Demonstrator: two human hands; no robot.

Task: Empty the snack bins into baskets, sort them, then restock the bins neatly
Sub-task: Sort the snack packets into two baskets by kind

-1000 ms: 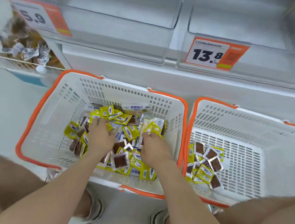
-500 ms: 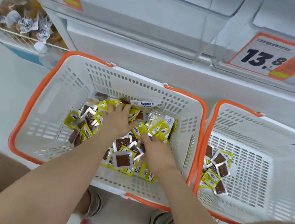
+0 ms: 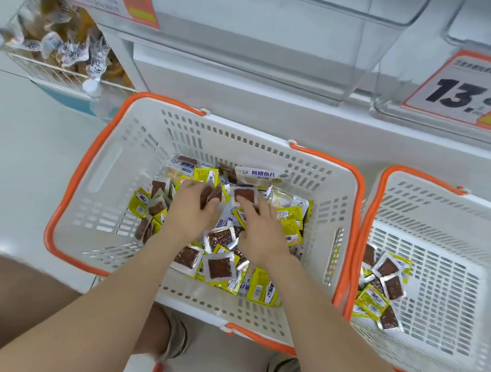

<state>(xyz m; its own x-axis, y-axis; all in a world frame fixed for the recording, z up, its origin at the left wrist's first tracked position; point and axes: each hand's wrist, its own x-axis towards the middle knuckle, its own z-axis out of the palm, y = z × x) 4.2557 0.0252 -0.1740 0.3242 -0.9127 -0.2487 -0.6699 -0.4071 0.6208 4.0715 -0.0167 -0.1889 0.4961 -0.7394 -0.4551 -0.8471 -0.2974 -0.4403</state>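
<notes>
Risk, biggest first: mis-sort. The left basket (image 3: 243, 136) holds a mixed pile (image 3: 263, 288) of yellow, brown-window and blue-white packets. They overlap and some lie face down, so a wrong kind could ride along into the right basket (image 3: 442, 269).

Next risk is a dropped stack. The left hand (image 3: 189, 213) grips a few brown packets (image 3: 211, 195) in curled fingers, and glossy film probably slides if more get added.

The right hand (image 3: 260, 230) has fingertips on a brown-window packet (image 3: 244, 195). I can't tell if it's pinched, and a weak pinch could flick it back into the pile.

Look: both baskets are white with orange rims, side by side on the floor under the clear bins (image 3: 255, 34). The sorted pile (image 3: 379, 286) is small and sits in the right basket's near-left corner. Most stock is in the left basket.
</notes>
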